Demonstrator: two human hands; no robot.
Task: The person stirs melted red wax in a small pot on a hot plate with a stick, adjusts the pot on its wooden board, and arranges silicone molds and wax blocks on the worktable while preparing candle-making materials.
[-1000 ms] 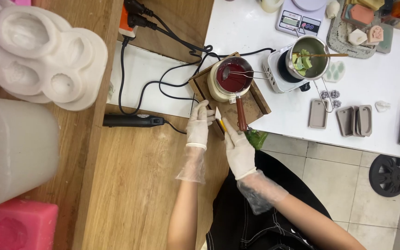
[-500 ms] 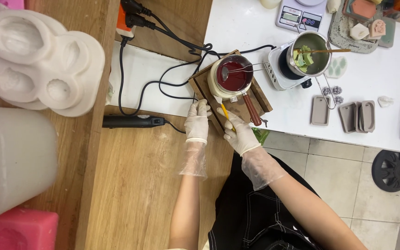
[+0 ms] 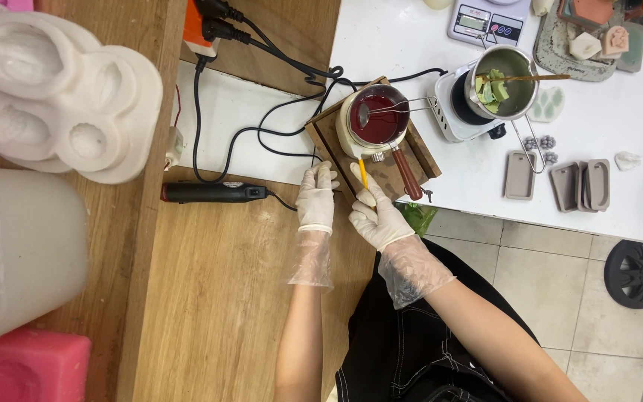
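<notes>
Far right on the white desk (image 3: 619, 186): a steel pot (image 3: 511, 71) of green chunks, perhaps wax, grey trays (image 3: 580, 185), a scale (image 3: 483, 22). White moulds (image 3: 53, 97) sit left.

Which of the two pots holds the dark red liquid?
The cream pot on the wooden tray, nearest both hands; the steel pot holds green pieces.

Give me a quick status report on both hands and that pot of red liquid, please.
Left hand gloved, resting at wooden tray edge. Right hand grips a yellow stick, tip near the red pot. Pot's brown handle beside the stick; cables close by.
</notes>
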